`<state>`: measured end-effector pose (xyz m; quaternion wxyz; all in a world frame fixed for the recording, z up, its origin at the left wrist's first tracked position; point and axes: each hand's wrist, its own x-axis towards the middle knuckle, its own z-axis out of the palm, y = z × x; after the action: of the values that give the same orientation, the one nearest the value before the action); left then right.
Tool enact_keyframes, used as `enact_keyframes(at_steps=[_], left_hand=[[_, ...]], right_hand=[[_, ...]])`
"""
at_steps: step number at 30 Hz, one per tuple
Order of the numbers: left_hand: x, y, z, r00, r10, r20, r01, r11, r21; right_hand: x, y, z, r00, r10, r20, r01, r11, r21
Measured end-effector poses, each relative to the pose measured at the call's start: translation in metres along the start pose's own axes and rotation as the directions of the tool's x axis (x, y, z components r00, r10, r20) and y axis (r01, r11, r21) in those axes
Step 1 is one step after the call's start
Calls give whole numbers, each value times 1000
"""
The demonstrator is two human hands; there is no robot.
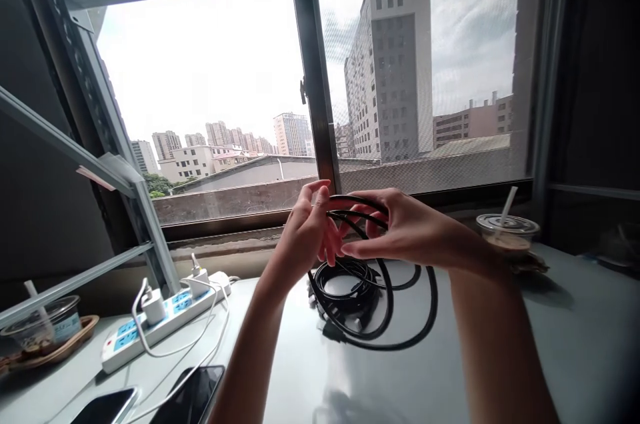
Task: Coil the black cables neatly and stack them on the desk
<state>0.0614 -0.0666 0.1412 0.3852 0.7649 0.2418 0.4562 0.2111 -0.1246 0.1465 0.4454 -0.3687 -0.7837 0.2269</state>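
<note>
A black cable [434, 304] hangs in loose loops between my two hands, above the white table. My left hand [313, 224] pinches the cable at the left side of the loops, thumb and index finger pointing up. From the right, my right hand [395, 224] curls round the upper strands, its thumb below them and its fingertips close to my left hand. Under the loops, a coiled bundle of black cables [345, 281] with several connectors lies on the table [400, 384]. The lower part of the held loops overlaps this bundle in view.
At the left are a white power strip [167, 321] with plugged chargers and white cords, two phones [193, 394] and a plastic cup [65, 324] in a tray. Another cup with a straw [507, 231] stands at the right. Behind are a metal frame [145, 217] and a window.
</note>
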Motion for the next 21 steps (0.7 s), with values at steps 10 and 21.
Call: enact_keyframes(at_steps=[10,21], left_hand=[[-22,16,-21,954,238,-185,-97,823,560],[16,-25,-9,950,179,-256,-175,984,39]], right_hand=[[-2,2,-8,911,-197,-363,91,953,-289],[-2,-17,6,603,-472,-643,111,848,-518]])
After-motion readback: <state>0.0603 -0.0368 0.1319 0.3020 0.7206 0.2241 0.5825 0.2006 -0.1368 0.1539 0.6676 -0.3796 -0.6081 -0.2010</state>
